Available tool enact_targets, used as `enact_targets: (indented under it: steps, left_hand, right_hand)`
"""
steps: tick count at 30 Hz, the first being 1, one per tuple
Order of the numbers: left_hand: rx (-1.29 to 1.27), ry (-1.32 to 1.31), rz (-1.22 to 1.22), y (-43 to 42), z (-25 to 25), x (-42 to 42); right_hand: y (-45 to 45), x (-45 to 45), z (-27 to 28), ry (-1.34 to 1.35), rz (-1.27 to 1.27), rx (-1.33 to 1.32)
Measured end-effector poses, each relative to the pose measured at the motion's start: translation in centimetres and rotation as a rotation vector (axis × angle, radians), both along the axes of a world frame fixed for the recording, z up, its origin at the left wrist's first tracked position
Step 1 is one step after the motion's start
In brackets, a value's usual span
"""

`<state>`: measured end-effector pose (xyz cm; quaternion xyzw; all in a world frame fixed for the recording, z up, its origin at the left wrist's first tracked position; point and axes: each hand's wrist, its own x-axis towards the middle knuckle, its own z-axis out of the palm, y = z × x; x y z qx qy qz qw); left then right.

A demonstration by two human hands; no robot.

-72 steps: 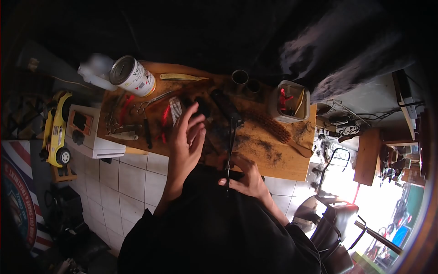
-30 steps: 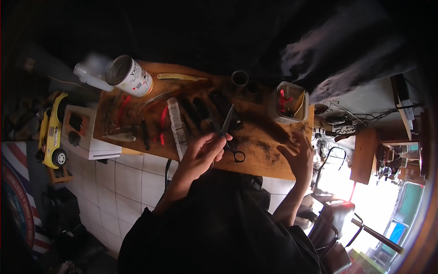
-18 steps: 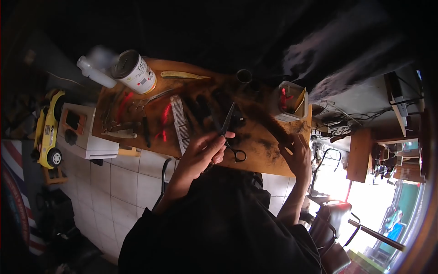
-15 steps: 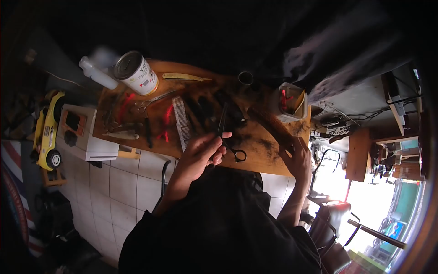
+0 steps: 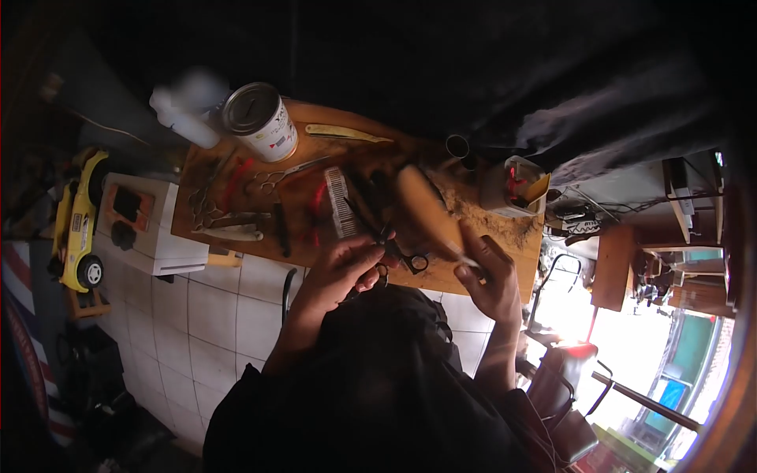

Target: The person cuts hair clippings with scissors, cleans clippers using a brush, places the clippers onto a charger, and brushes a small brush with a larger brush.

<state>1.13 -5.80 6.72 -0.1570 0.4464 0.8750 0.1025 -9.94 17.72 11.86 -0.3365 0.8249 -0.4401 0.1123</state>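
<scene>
My left hand (image 5: 341, 270) is closed around a pair of black scissors (image 5: 400, 251), the blades pointing up and away and the finger rings toward my right hand. In my right hand (image 5: 493, 276) is a wooden-backed brush (image 5: 430, 209), gripped by its near end, raised over the table and blurred by motion. Its smooth back faces up, so its bristles are hidden. Beyond my left hand a pale comb (image 5: 341, 203) lies on the wooden table (image 5: 441, 277). Silver scissors (image 5: 274, 179) and a cream-handled razor (image 5: 347, 133) lie farther back.
A tin can (image 5: 277, 135) and a blurred white bottle (image 5: 185, 118) stand at the back left. A plastic container (image 5: 516, 189) with red and yellow items is at the right end. A white cabinet (image 5: 146, 225) stands left, with a yellow toy car (image 5: 81, 221) beside it.
My right hand has lifted the brush off the table and turned it, so its wooden back shows. That hand moved left, toward the scissors. My left hand still holds them. The view shifted slightly.
</scene>
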Motion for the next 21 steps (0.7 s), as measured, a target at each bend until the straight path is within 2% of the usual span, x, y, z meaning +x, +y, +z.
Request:
enact_targets:
  steps: [3,6,7,10,11,13,15,16,17,21]
  left_hand:
    - [-0.021,0.039,-0.057,-1.0,-0.3,0.3]
    - [0.054,0.03,-0.106,-1.9,-0.1,0.4]
    - [0.091,0.014,-0.116,-2.2,0.0,0.6]
    - [0.08,0.03,-0.132,-3.1,-0.2,1.3]
    - [0.09,0.018,-0.116,-3.3,-0.4,1.5]
    - [0.109,-0.005,-0.088,-3.7,-1.0,1.7]
    - [-0.021,0.081,-0.121,-4.1,-1.3,2.2]
    - [-0.089,0.125,-0.133,-4.4,-1.1,2.2]
    - [-0.156,0.072,-0.172,-4.6,-0.7,2.1]
    - [-0.021,0.077,-0.174,-5.5,0.2,2.6]
  right_hand:
    - [-2.2,1.0,0.0,0.032,0.083,-0.01]
    - [-3.6,0.6,-0.8,0.293,-0.012,0.12]
    - [-4.0,0.6,-1.0,0.299,-0.152,0.188]
    - [-4.8,0.1,-0.6,0.399,-0.363,0.112]
    - [-4.8,0.3,-0.3,0.326,-0.342,0.04]
    - [-4.3,0.9,-1.3,0.169,-0.134,-0.062]
    - [-4.8,2.2,-1.7,-0.023,-0.012,-0.123]
    - [-5.5,2.3,-1.4,0.09,0.002,-0.045]
    - [-5.9,2.2,-1.8,0.146,-0.123,0.003]
    - [-6.6,1.2,-1.7,0.338,-0.461,0.03]
